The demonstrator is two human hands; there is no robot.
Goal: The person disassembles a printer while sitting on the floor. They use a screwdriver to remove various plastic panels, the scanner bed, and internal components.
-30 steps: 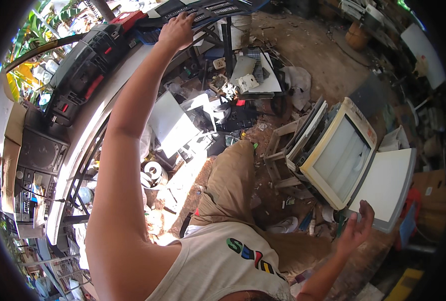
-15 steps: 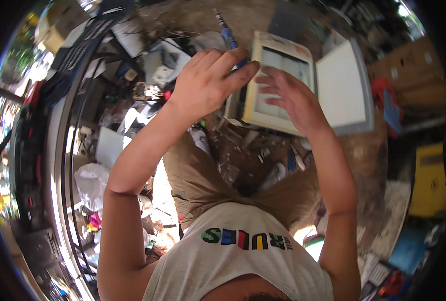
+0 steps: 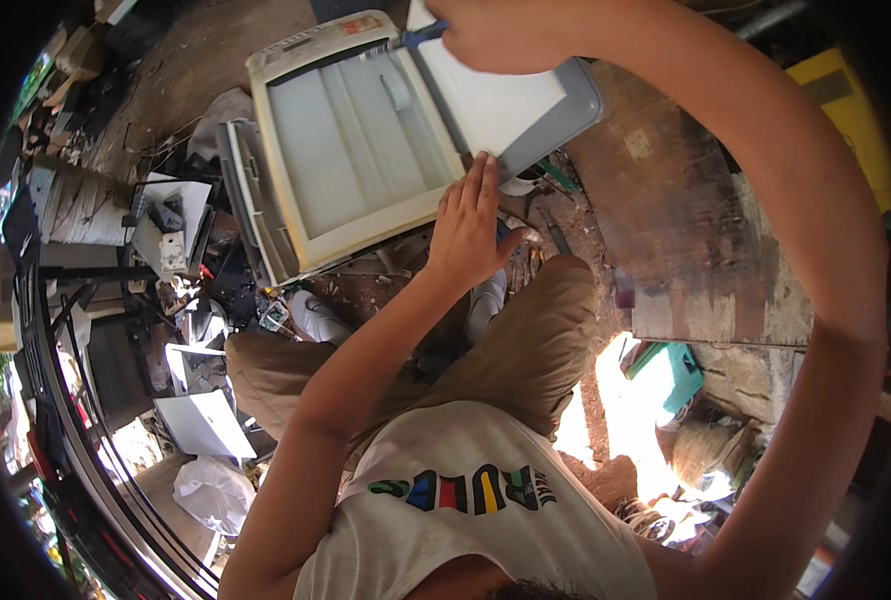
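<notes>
Left hand: open, fingers flat and together, pressed on lower right edge of the cream plastic flatbed scanner. Not gripping anything.
Right hand: clenched round a blue-handled screwdriver; metal shaft points toward 9 o'clock, tip near scanner's top edge. Exact contact point probably at the hinge, blurred, can't confirm.
Scanner: on the ground at 12 o'clock from the person's knees, glass bed facing up, tilted corner-on.
Grey-rimmed white scanner lid: swung open, at 3 o'clock of the glass, under the right hand.
Tan trousers: knees just below scanner.
Rusty metal sheet: on the ground at 3 o'clock of the lid.
White plastic bag: at 8 o'clock, well apart.
</notes>
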